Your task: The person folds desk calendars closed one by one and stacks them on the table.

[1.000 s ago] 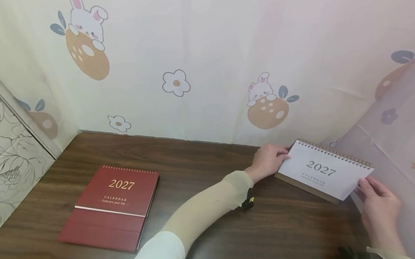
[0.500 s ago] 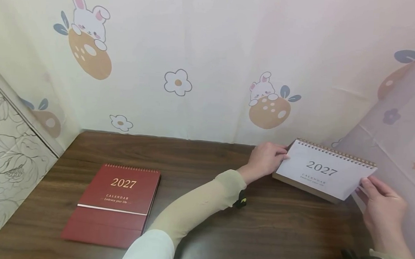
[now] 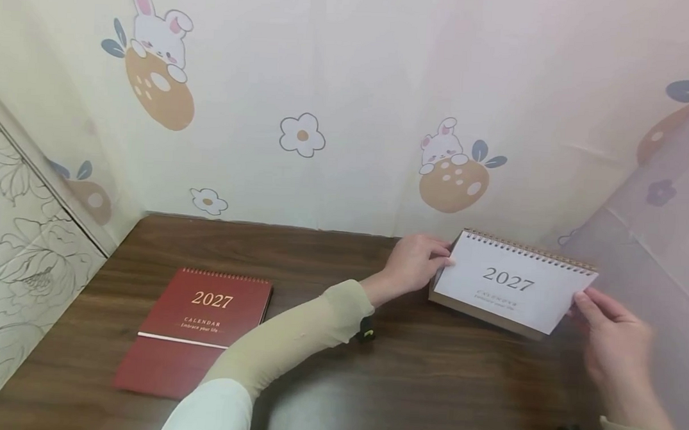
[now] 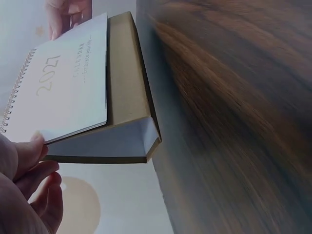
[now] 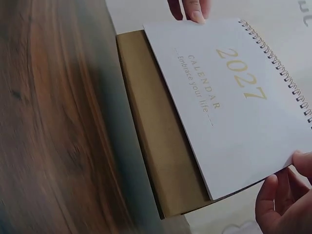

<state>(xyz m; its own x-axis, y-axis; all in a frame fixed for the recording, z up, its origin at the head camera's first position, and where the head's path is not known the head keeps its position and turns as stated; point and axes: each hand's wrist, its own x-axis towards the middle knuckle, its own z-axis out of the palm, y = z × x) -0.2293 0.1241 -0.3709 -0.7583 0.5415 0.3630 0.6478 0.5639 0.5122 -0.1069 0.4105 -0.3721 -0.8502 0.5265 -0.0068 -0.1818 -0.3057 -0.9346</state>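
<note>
A white spiral-bound desk calendar (image 3: pixel 509 280) marked 2027, with a tan folded stand (image 5: pixel 151 131), is held upright at the back right of the table. My left hand (image 3: pixel 416 263) pinches its left edge, thumb on the white cover and fingers behind. At the opposite edge my right hand (image 3: pixel 619 336) pinches it the same way. The left wrist view shows the stand's open triangular end (image 4: pixel 105 146) close over the wood. A red 2027 desk calendar (image 3: pixel 190 317) stands on the left of the table, its lower right part hidden by my left arm.
The dark wooden table (image 3: pixel 418 385) meets a pale curtain (image 3: pixel 362 68) printed with rabbits and flowers along its back. Another curtain panel (image 3: pixel 667 235) hangs close beside my right hand. On the left is a white floral panel (image 3: pixel 12 277).
Both hands have moved left together, carrying the white calendar away from the right-hand curtain. The head view has turned slightly left, and my left arm now covers part of the red calendar.
</note>
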